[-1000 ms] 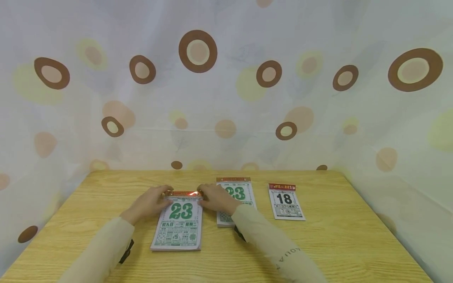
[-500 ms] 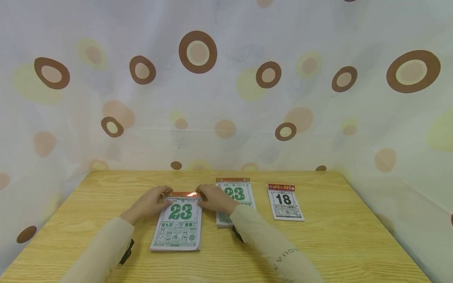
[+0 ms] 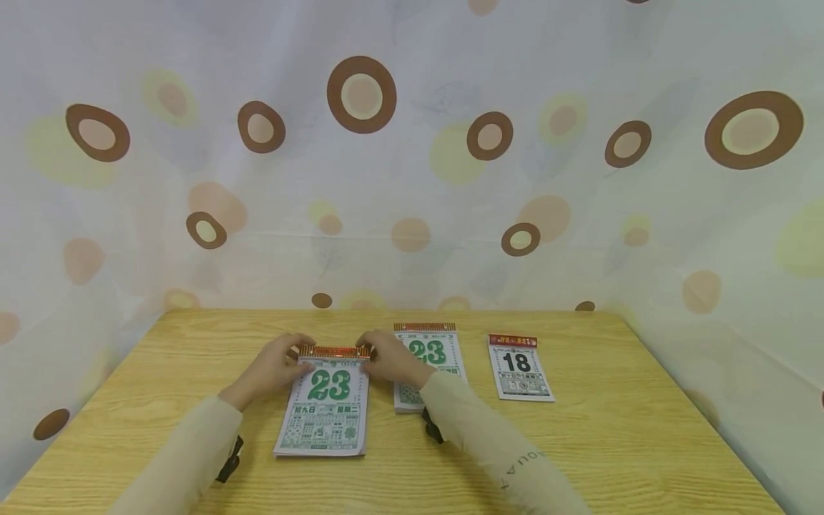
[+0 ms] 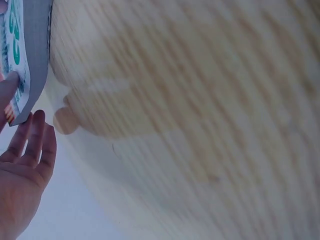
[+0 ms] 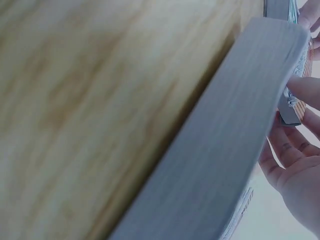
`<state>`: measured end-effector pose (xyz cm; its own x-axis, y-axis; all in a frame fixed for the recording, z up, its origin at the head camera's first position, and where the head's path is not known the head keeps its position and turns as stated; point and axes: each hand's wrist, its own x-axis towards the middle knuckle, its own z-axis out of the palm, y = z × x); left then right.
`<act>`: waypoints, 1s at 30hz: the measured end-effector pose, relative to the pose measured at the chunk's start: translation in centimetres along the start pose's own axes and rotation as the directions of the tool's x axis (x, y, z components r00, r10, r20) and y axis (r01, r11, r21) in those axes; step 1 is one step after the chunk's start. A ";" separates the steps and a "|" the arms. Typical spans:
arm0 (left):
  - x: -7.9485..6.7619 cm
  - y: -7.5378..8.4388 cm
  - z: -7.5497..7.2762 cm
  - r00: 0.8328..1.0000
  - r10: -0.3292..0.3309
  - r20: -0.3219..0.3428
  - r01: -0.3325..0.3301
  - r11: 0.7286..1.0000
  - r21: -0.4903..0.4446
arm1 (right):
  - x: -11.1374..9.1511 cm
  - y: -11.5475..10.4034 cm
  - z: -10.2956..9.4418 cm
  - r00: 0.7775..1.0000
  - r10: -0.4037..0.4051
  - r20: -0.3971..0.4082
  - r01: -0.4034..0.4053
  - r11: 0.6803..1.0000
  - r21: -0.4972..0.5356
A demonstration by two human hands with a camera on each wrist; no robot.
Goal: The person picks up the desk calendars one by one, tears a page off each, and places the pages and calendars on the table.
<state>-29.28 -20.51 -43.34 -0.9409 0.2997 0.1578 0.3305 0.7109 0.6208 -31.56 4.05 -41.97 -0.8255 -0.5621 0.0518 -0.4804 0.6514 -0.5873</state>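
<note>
left grip (image 3: 273, 365) pinching upper left corner of leftmost green-23 tear-off calendar (image 3: 325, 413) | right grip (image 3: 391, 360) pinching its upper right corner | black-18 calendar (image 3: 520, 372) lying on tabletop (image 3: 631, 429)

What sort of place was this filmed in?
Probably a makeshift filming booth: spotted sheeting rises behind and at both sides of a wood-grain table, where three paper calendars lie.

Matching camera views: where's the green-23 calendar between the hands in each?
Head: left of centre, low; green-23 calendar between left hand and right hand.
Left wrist: upper-left corner, cut off by the frame.
Right wrist: striped header corner at right, just above mid-height; its full outline is hard to trace.
Shared landmark: wood-grain tabletop.
</note>
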 end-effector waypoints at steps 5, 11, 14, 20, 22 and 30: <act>-0.1 0.2 -0.2 0.999 -0.044 -0.004 0.044 0.995 -0.091 | -0.2 0.0 -0.1 0.999 -0.006 -0.037 0.007 0.999 0.040; -0.2 0.8 -0.5 0.996 -0.086 -0.006 0.084 0.983 -0.164 | -0.4 0.2 -0.1 0.998 -0.009 -0.065 0.017 0.992 0.124; -0.4 1.1 -0.8 0.997 -0.076 -0.022 0.071 0.981 -0.182 | -0.5 0.3 -0.2 0.997 -0.016 -0.081 0.029 0.986 0.162; -0.6 1.1 -1.4 0.999 -0.033 -0.031 0.024 0.965 -0.260 | -0.9 -0.1 -0.5 0.992 -0.032 -0.120 0.054 0.981 0.187; -0.6 1.1 -1.6 0.999 -0.029 -0.023 0.021 0.958 -0.286 | -1.0 -0.3 -0.6 0.990 -0.041 -0.132 0.067 0.978 0.196; -0.9 1.5 -2.3 0.999 0.015 -0.033 -0.024 0.963 -0.268 | -1.7 -1.0 -1.0 0.978 -0.094 -0.188 0.135 0.966 0.218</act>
<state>-28.12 -21.20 -40.80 -0.9376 0.2894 0.1926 0.3209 0.5075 0.7997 -29.99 4.84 -40.60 -0.8174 -0.5152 0.2579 -0.5112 0.4422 -0.7369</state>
